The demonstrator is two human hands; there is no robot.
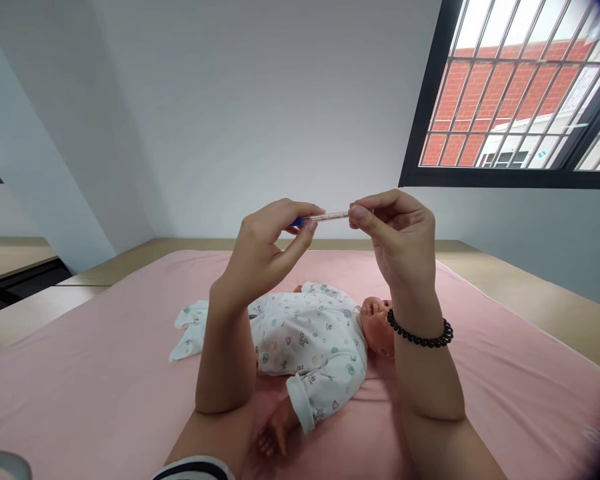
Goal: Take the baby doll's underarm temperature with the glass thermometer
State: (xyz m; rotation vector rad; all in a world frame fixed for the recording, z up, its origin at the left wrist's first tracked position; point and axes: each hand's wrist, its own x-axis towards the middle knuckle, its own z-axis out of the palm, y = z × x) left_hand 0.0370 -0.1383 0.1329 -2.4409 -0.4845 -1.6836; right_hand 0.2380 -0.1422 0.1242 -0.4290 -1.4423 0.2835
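Observation:
Both my hands are raised in front of the white wall, holding a thin glass thermometer (329,217) level between them. My left hand (265,250) pinches its blue end. My right hand (397,233), with a black bead bracelet (420,335) on the wrist, pinches the other end with fingertips. Below the hands a baby doll (310,340) in a white patterned romper lies on its back on the pink mat (80,393), head to the right.
The pink mat covers a wooden platform (530,287) that runs to the walls. A barred window (520,87) with a brick building outside is at the upper right. A grey rim (3,461) shows at the bottom left corner.

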